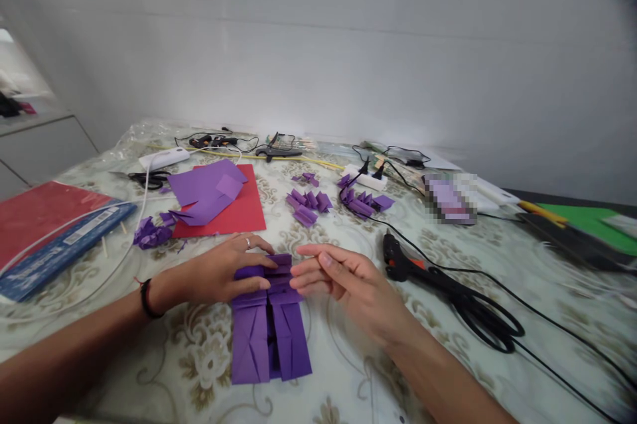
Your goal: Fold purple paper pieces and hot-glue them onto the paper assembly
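A folded purple paper piece [251, 344] with creased flaps and a dark gap down its middle lies flat on the patterned table near the front. My left hand [233, 269] rests on its upper left part, fingers spread over the folds, a ring on one finger. At its upper right edge is my right hand [343, 281], turned on its side with fingers stretched out and the thumb over them, holding nothing. Beyond my hands, small folded purple pieces [304, 206] sit in a cluster.
Purple sheets [209, 188] lie on red paper [255, 202] at back left, near crumpled purple paper [152, 233] and black scissors [149, 178]. A corded black glue gun [398, 258] and large-handled scissors [490, 318] lie right. A power strip [365, 177] stands behind.
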`<state>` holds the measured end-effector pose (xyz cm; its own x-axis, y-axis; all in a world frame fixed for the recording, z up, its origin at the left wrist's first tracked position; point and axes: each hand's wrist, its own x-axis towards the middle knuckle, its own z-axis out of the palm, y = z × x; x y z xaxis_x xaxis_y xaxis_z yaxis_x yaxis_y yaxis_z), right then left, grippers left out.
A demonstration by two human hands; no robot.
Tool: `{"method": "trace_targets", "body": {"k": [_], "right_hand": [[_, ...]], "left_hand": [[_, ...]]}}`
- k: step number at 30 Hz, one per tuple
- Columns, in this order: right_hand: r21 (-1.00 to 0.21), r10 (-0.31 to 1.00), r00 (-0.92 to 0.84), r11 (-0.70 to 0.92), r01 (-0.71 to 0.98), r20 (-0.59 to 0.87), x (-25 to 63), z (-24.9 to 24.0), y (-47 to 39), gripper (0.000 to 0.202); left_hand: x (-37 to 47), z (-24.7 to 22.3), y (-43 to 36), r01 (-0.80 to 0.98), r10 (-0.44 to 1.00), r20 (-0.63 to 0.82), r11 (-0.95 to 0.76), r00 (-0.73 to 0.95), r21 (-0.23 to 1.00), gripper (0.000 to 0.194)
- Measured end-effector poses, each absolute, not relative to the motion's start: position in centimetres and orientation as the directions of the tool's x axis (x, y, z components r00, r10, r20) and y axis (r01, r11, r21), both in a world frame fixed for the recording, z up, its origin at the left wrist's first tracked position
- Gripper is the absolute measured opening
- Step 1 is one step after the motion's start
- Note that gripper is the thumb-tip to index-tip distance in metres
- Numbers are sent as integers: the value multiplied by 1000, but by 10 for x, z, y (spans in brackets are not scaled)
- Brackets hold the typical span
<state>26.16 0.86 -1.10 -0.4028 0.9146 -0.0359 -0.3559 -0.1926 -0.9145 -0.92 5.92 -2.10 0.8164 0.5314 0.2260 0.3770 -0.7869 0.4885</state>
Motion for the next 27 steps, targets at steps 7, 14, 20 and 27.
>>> {"method": "trace_targets", "body": {"k": [7, 14, 20, 27], "right_hand": [[-969, 956, -290, -121, -215, -55, 265, -15, 12, 33], [-998, 992, -129, -15, -58, -7, 269, -9, 15, 42], [-992, 992, -125, 31, 122, 15, 271, -9, 14, 48], [-939, 984, -135, 153, 309, 116, 270, -10, 14, 41]], "left_hand": [[-10, -26, 60, 382, 539, 226, -782, 812, 493, 35], [-30, -14, 82, 735, 807, 246, -591, 537, 332, 37], [-88, -6, 120, 913, 946, 167, -313, 277, 261, 60], [-96, -6, 120, 912, 953, 85, -304, 292, 274, 51]]}}
